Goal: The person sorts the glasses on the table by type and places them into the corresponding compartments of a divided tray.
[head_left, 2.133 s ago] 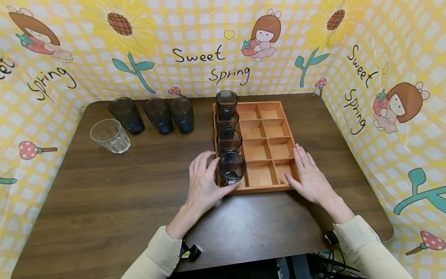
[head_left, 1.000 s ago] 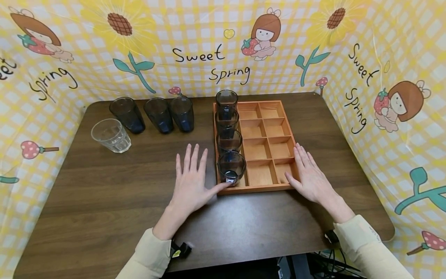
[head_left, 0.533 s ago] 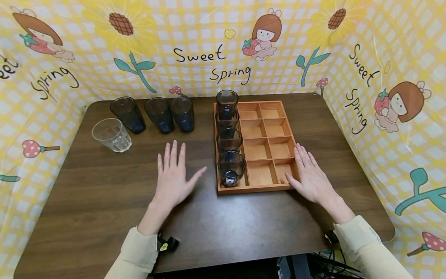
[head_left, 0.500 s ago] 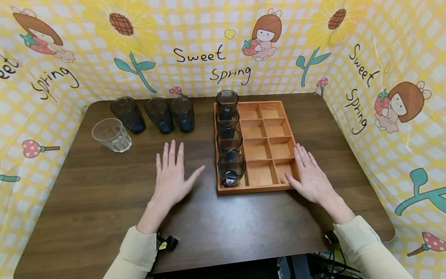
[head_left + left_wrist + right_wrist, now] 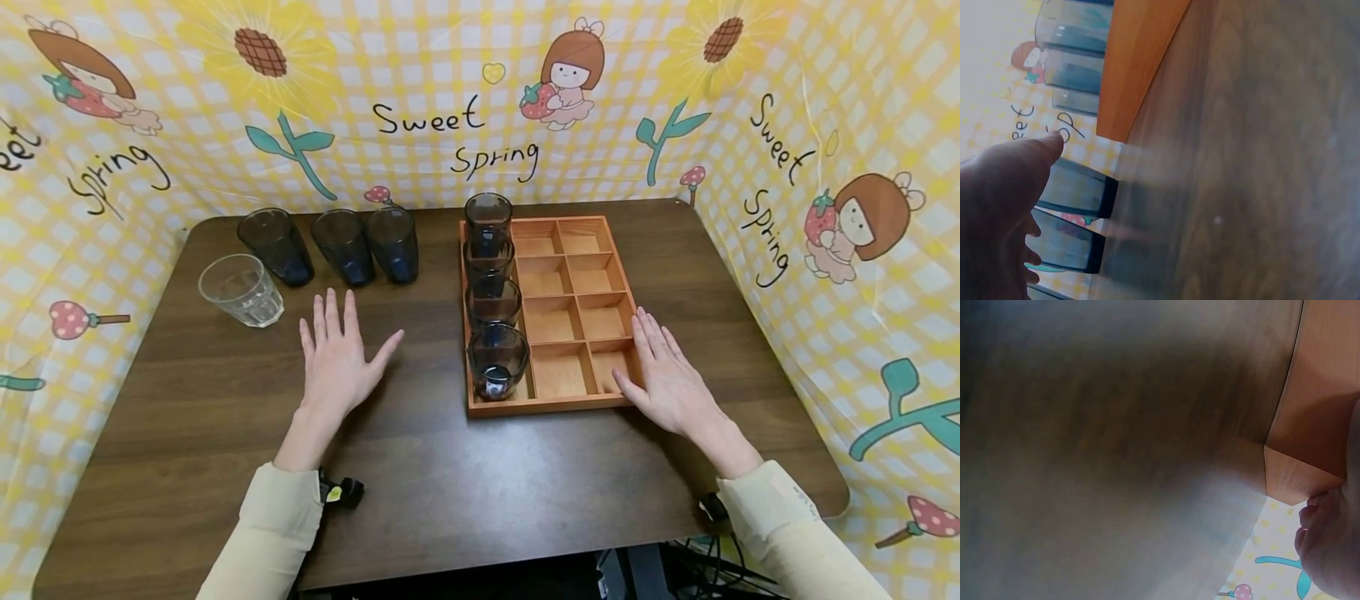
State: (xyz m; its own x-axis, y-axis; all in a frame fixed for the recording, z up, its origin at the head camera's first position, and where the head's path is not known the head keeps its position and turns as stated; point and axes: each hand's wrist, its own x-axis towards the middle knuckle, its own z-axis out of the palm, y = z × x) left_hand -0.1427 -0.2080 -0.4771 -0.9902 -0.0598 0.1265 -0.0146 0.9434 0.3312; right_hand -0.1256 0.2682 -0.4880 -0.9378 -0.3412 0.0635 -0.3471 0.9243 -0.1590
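Observation:
My left hand (image 5: 335, 367) is over the table left of the wooden tray, fingers straight and thumb spread, holding nothing. Beyond its fingertips stand three dark glasses (image 5: 342, 247) and one clear glass (image 5: 242, 292). In the left wrist view, the thumb of that hand (image 5: 1007, 181) shows in front of two dark glasses (image 5: 1075, 190). My right hand (image 5: 671, 379) rests with straight fingers along the right edge of the compartment tray (image 5: 551, 407). Several dark glasses fill the tray's left column, the nearest glass (image 5: 498, 362) sitting in the front compartment.
The tray's middle and right columns show bare compartments (image 5: 564, 372). A brown wood table (image 5: 225, 442) carries everything, with a patterned cloth (image 5: 420, 67) rising behind and at both sides. Dark cables (image 5: 720, 562) hang below the front edge.
My left hand has released the front dark glass in the tray and moved left and a little forward, its fingers straightening. The right hand stays at the tray's right edge.

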